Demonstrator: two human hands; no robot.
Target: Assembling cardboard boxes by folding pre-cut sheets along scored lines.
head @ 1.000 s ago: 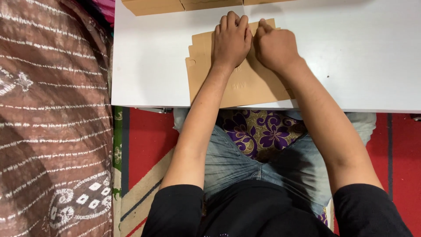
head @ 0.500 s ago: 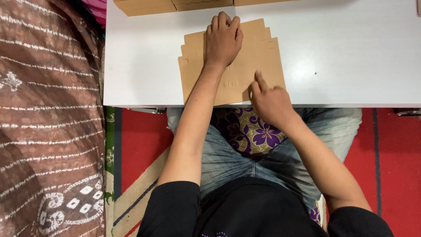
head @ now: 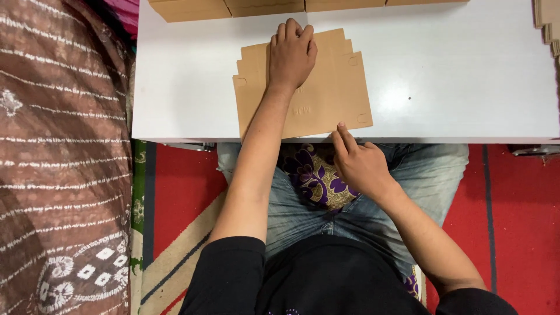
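The left hand (head: 291,53) covers the middle of the flat cardboard sheet (head: 326,96). Cardboard boxes (head: 233,8) are cut off by the top edge, a cardboard stack (head: 548,20) by the right corner. The embossed marks on the sheet are too faint to tell.

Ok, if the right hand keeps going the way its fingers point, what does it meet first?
The right hand points up and away over the table edge; its fingertips already touch the near edge of the flat cardboard sheet, so likely that sheet first.

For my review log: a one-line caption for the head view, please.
Left hand presses a flat cardboard blank on the white table; right hand fingers its near edge.
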